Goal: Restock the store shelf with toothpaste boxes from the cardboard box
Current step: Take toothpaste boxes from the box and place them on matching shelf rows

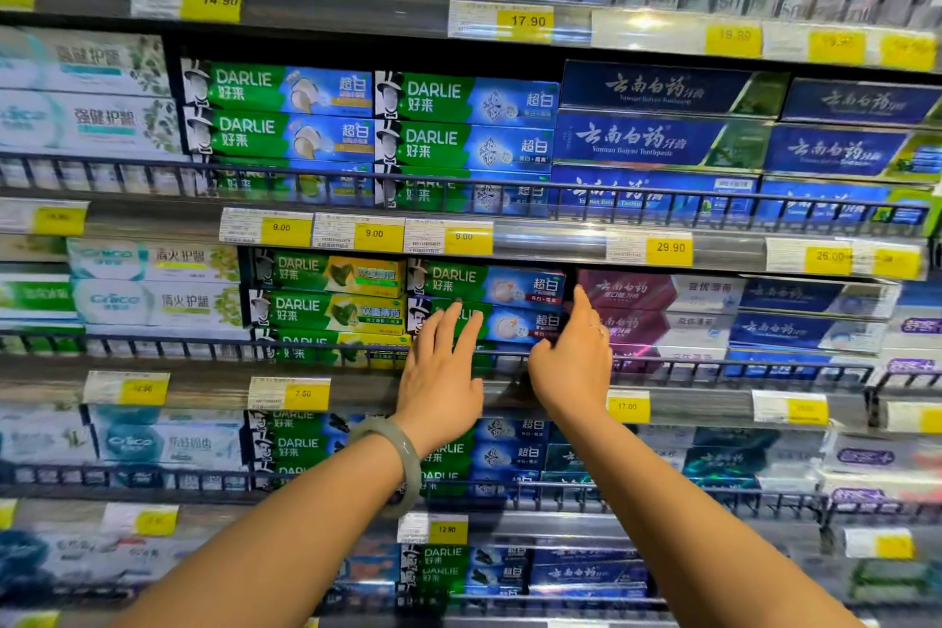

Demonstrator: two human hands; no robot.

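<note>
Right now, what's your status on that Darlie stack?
Left hand flat on second Darlie box, fingers spread. Right hand at its right end, thumb up. Box seated behind wire rail. Nothing blocking.

Both hands reach to the same shelf tier: left hand (441, 372) flat on the front of a stacked Darlie toothpaste box (520, 324), right hand (573, 362) at that box's right end. Wire rail (204, 347) runs in front of the stack, price tags (670, 247) above, Yunnan Baiyao boxes (657, 316) just right.

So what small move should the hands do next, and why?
Probably push the blue-green toothpaste box further back. Both hands, left and right, lie open on its front, above the shelf rail.
</note>
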